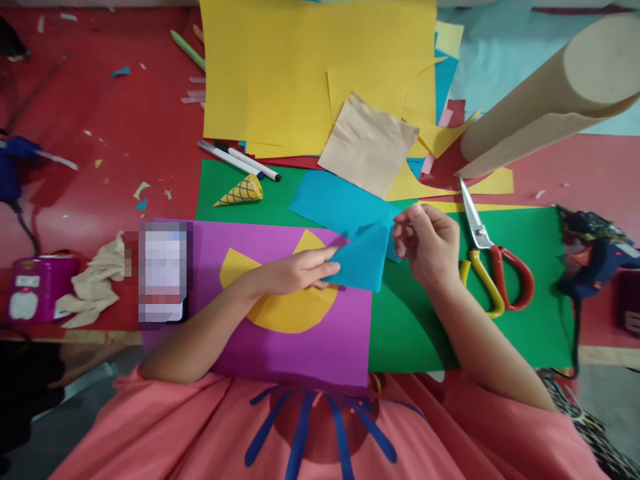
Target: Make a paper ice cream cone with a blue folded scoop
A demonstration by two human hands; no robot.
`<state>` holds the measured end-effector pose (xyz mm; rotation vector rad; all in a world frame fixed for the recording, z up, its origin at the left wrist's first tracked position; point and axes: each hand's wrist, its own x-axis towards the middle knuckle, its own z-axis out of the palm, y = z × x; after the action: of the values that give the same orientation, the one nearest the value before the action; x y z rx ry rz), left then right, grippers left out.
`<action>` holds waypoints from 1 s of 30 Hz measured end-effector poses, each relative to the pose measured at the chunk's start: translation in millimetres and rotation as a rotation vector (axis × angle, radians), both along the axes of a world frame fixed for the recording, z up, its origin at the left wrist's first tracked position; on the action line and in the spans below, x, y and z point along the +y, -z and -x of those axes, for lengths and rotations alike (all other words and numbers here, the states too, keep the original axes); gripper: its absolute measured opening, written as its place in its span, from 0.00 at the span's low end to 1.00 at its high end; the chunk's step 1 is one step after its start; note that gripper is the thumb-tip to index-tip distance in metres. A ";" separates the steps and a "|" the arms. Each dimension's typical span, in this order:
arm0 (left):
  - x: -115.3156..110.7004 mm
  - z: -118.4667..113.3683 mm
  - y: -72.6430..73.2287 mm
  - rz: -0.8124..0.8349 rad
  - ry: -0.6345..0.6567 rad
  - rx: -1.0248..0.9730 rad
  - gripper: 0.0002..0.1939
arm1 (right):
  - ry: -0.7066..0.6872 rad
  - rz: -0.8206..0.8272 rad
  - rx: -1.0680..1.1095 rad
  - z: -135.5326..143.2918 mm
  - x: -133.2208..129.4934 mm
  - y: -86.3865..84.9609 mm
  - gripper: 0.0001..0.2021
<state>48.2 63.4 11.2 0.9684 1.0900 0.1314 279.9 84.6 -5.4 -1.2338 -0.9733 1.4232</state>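
A small piece of blue paper (361,261) is held up over the purple sheet, its upper right corner raised. My left hand (303,268) pinches its left edge between thumb and fingers. At the raised corner, my right hand (427,240) has its thumb and fingers closed on the paper. Another blue sheet (333,200) lies behind on the green paper (530,267). Under my left hand, a yellow paper cutout (287,313) with a rounded lower edge rests on the purple sheet (320,353). Scissors (480,237) with red and yellow handles lie right of my right hand.
A yellow paper cone (243,192) and pens (240,160) lie behind my left hand. Yellow sheets (280,73), a brown paper piece (367,143) and a brown paper roll (540,93) are farther back. Glue guns (595,260) and a phone (164,273) flank the sheets.
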 end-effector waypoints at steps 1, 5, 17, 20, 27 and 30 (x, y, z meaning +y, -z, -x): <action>0.2 -1.3 -1.0 -0.006 -0.060 0.018 0.29 | -0.056 0.006 0.009 1.3 -1.7 -0.6 0.16; 0.9 -5.0 -1.7 0.020 -0.195 0.015 0.29 | -0.349 -0.002 -0.135 8.6 -12.4 -1.7 0.19; 5.6 -5.0 11.8 -0.434 -0.170 -0.160 0.15 | -0.757 -0.230 -0.269 20.2 -20.0 -6.7 0.22; 5.1 -7.1 11.9 -0.603 -0.218 -0.026 0.19 | -0.756 -0.196 -0.242 26.0 -23.6 -2.7 0.21; -0.9 -12.7 13.4 -0.605 -0.145 -0.050 0.17 | -0.561 -0.108 -0.215 29.0 -25.7 -4.6 0.11; -1.9 -14.2 11.5 -0.616 -0.149 -0.010 0.17 | -0.557 -0.140 -0.263 28.8 -24.5 -6.9 0.11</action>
<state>62.3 61.5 -0.4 1.4284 1.1338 0.6207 251.1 60.1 1.4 -1.1086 -1.6646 1.5954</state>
